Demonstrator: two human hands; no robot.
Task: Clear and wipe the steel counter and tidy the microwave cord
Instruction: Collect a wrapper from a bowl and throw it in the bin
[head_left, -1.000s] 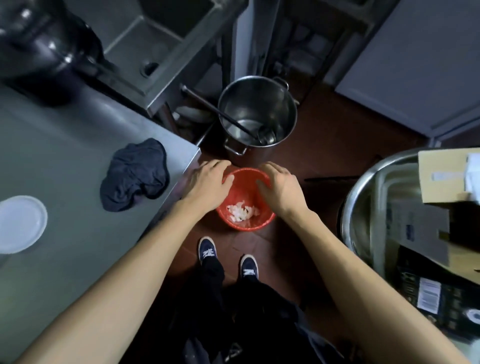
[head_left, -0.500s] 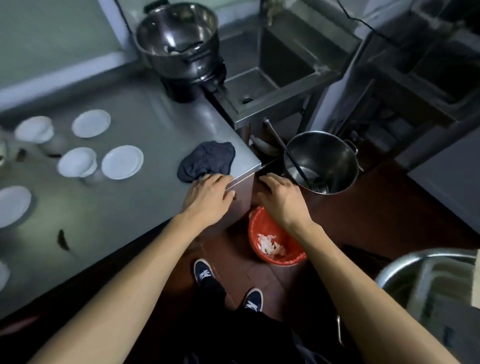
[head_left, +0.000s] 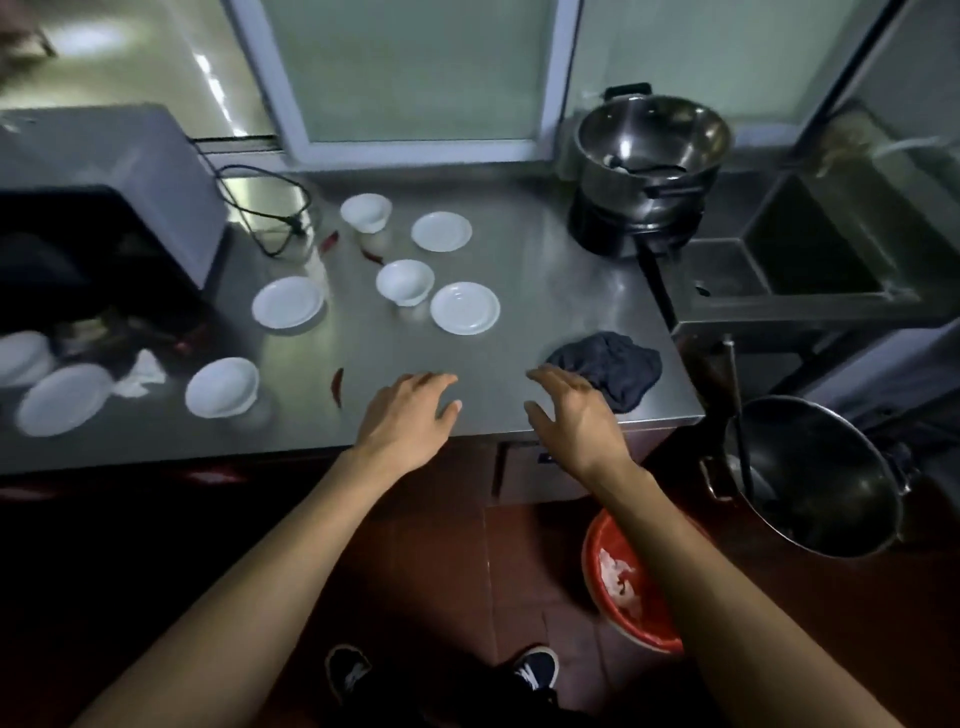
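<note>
Red plastic bin (head_left: 631, 587) is sitting on the floor right below the bench edge with some white scraps in it, partly hidden behind the right forearm. Just above that, both hands are hovering over the front of the steel bench (head_left: 519, 270): left hand (head_left: 408, 415) palm down with fingers spread loose, right hand (head_left: 574, 415) same deal, fingers relaxed and slightly fanned. Neither grip is holding anything, both released.

What could go wrong, imo: the dark rag (head_left: 608, 371) is lying bunched up just beside the right hand, near the bench's front right corner, so a careless grab could knock it off toward the big pot (head_left: 810, 478) on the floor. Bigger worry is wiping before clearing. There are dried red chillies (head_left: 337, 387) scattered about, one near the left hand, more further back, and a sweep with the rag is probably going to push them into the white dishes or off the edge and miss the bin. Those white plates (head_left: 465, 307) and little bowls (head_left: 405, 280) are looking light and slidey on bare steel, so bumping one could send it skating.

Further back on the left, the microwave (head_left: 119, 187) is sitting with its black cord (head_left: 270, 213) lying in a loose loop on the bench, well apart from both hands, one bowl near it. Yanking that cord could drag the plug end through the dishes. A steel pot on a burner (head_left: 649, 156) is sitting at the far right by the sink (head_left: 810, 270)
</note>
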